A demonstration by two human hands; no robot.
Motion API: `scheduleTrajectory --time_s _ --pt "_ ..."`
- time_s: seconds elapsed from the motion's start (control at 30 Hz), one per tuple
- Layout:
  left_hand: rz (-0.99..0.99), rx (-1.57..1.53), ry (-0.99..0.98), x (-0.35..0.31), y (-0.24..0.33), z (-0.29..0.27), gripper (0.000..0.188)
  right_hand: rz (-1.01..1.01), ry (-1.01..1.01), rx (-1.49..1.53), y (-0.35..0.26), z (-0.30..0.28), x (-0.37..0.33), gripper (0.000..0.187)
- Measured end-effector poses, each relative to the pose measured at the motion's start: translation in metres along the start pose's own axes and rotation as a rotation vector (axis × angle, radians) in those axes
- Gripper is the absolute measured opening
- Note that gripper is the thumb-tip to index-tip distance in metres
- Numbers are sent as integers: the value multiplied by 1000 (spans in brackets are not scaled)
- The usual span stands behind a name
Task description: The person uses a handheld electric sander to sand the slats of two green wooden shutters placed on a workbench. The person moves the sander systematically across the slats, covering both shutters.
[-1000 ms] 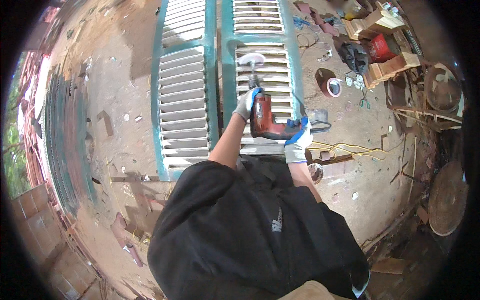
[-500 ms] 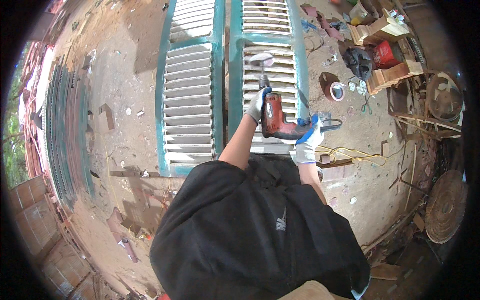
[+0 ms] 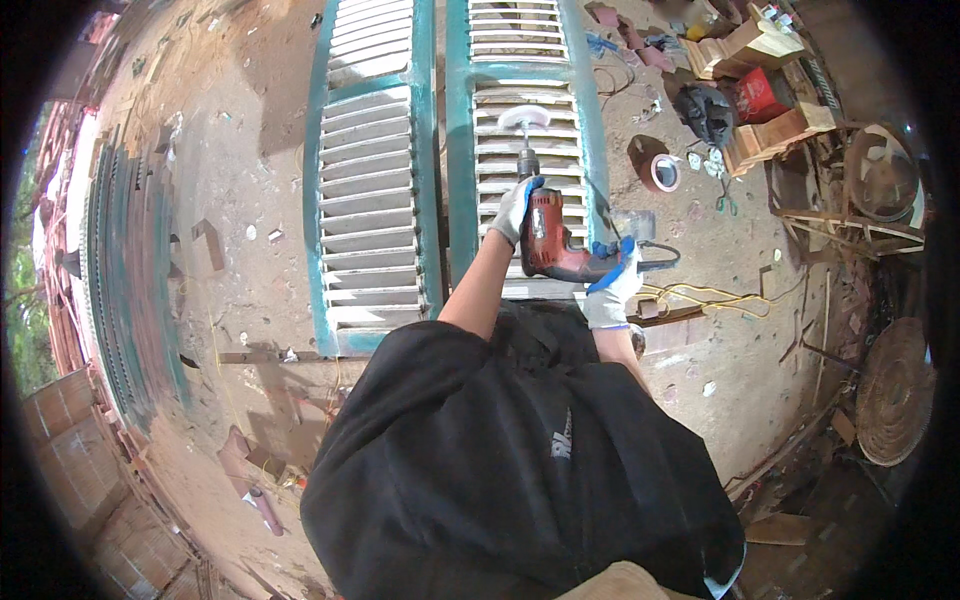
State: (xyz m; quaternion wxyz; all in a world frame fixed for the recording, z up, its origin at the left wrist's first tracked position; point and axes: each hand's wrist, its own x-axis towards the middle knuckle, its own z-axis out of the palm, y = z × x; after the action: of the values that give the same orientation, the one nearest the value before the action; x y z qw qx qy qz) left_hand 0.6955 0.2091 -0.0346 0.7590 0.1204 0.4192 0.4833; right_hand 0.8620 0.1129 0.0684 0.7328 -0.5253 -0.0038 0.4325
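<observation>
A red and black power drill (image 3: 548,238) is in both my gloved hands. My left hand (image 3: 515,208) wraps around its front, just behind the chuck. At the rear handle, my right hand (image 3: 618,277) is closed, in a white and blue glove. A round, pale sanding disc (image 3: 525,118) on the drill's shaft lies over the slats of the right louvred shutter (image 3: 590,130); whether it touches them I cannot tell. Next to it lies the left shutter (image 3: 318,200), with a green frame and whitish slats.
Long green and brown slats (image 3: 140,270) are stacked at the left. On the right lie a tape roll (image 3: 664,173), scissors (image 3: 727,203), a black bag (image 3: 703,112) and a red container (image 3: 763,95) by wooden pieces. A yellow cord (image 3: 715,298) runs beside my right forearm.
The disc was blurred half a second ago and now shows sharper. The view has shifted slightly, so the shutters sit a little further left. Both hands keep their hold on the drill.
</observation>
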Motion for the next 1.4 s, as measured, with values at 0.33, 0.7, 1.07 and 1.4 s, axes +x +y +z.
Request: scheduleTrajectory --time_s 0.33,0.7,1.07,1.4 --pt "-6 -86 327 -21 -11 -43 26 108 -172 -39 18 -13 5 19" --pt "-42 268 208 -15 10 67 29 53 78 -15 -16 -15 41 20" --pt "-74 334 167 15 -18 98 35 85 97 23 -54 -21 69 20" --pt "-189 373 143 -7 -5 107 34 19 146 -36 -47 -29 65 17"
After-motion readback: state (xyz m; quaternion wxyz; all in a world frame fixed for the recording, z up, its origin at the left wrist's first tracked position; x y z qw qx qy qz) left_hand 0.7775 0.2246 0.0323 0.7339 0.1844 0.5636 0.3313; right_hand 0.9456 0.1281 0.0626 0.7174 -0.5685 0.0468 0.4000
